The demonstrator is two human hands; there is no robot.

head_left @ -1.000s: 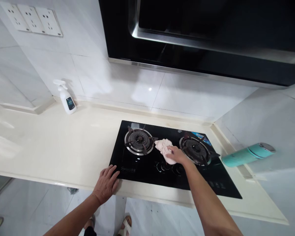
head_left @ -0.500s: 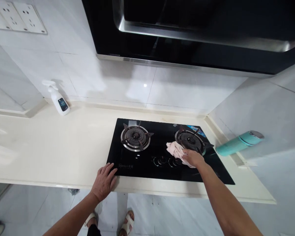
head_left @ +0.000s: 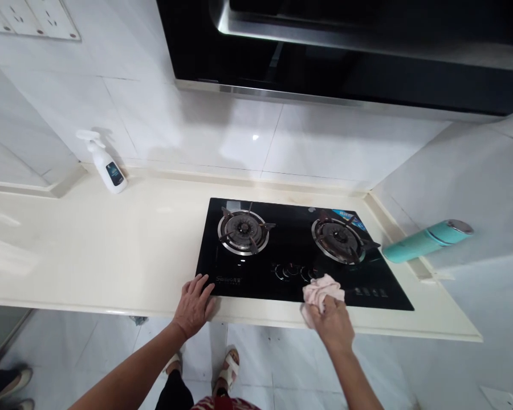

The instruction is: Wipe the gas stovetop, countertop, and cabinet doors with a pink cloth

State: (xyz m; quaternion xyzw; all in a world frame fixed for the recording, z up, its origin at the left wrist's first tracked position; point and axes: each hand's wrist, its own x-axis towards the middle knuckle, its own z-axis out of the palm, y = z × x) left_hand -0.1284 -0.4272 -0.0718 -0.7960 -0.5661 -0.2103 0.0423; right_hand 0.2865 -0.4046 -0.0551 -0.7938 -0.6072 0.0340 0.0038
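A black glass gas stove [head_left: 290,239] is set into the cream countertop [head_left: 111,256], with a round burner [head_left: 243,229] on its left and another burner [head_left: 340,239] on its right. My right hand [head_left: 334,324] is closed around a crumpled pale pink cloth [head_left: 322,289], which lies over the stove's front edge, just right of the control knobs [head_left: 293,271]. At the stove's front left corner my left hand [head_left: 194,304] lies with fingers spread, the fingertips touching the glass and the palm on the counter edge.
Against the back wall at left stands a white spray bottle [head_left: 106,165]. A turquoise flask [head_left: 427,242] is at the stove's right side, near the side wall. The black range hood [head_left: 325,74] hangs low above. Another person's foot [head_left: 15,387] shows at lower left.
My right hand has pulled the cloth from beside the right burner toward me, to the stove's front edge. My left hand stays at the front left corner. The view has shifted slightly.
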